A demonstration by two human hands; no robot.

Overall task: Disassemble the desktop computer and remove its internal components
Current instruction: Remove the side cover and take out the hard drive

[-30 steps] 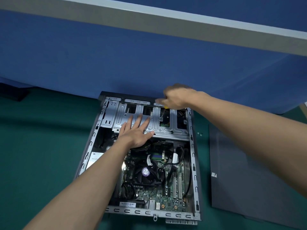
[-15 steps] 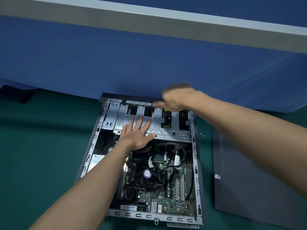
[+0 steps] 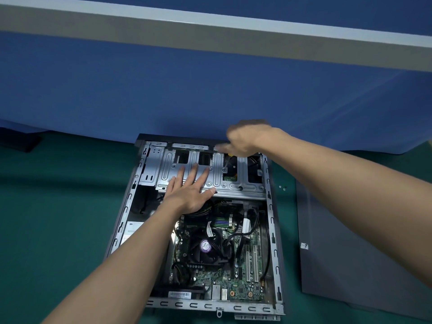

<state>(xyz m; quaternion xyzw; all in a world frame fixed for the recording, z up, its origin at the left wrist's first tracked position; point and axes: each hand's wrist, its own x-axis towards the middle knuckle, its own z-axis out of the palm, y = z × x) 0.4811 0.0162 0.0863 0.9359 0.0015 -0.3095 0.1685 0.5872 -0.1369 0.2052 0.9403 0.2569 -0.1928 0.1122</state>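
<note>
Motherboard (image 3: 243, 284) lies nearest me inside the open computer case (image 3: 210, 306), which sits flat on the green mat (image 3: 58, 218), with its black fan (image 3: 205, 245) at the middle. Beyond it my left hand (image 3: 189, 192) rests flat on the silver drive cage (image 3: 233, 185), fingers straight and spread. The dark side panel (image 3: 350, 253) lies on the mat to the right, with small screws (image 3: 283, 188) between it and the case. Farthest, my right hand (image 3: 245, 139) is at the case's far rim, blurred; I cannot tell whether it grips anything.
</note>
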